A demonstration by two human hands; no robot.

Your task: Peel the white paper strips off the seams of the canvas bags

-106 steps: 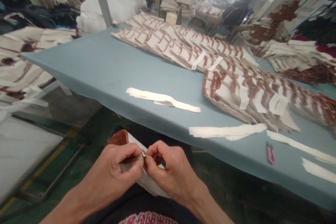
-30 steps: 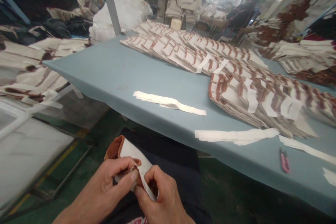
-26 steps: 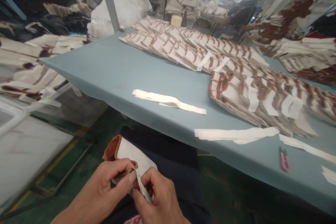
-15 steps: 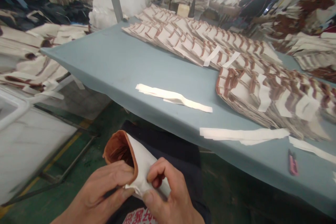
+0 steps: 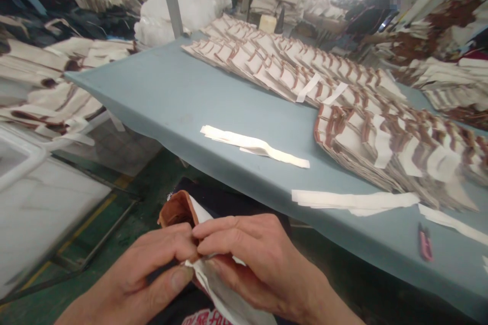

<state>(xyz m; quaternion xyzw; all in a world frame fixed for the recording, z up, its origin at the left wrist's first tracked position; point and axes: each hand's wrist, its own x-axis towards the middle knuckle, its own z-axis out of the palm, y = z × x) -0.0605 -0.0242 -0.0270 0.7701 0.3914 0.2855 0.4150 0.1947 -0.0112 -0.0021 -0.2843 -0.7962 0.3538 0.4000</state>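
My left hand and my right hand are closed together on a cream fabric pouch with a brown rim, held in my lap below the table edge. My left thumb presses the cream cloth from below. My right fingers lie over the pouch's top and reach across to the left fingers. Part of the pouch is hidden under both hands.
A blue-grey table carries long overlapping rows of cream-and-brown pieces, cream strips and a pink thread snip. More stacks lie at left. A person works at the far end.
My right hand has moved over the top of the pouch and now covers it, and the pouch's brown opening is turned and mostly hidden. The camera has shifted slightly.
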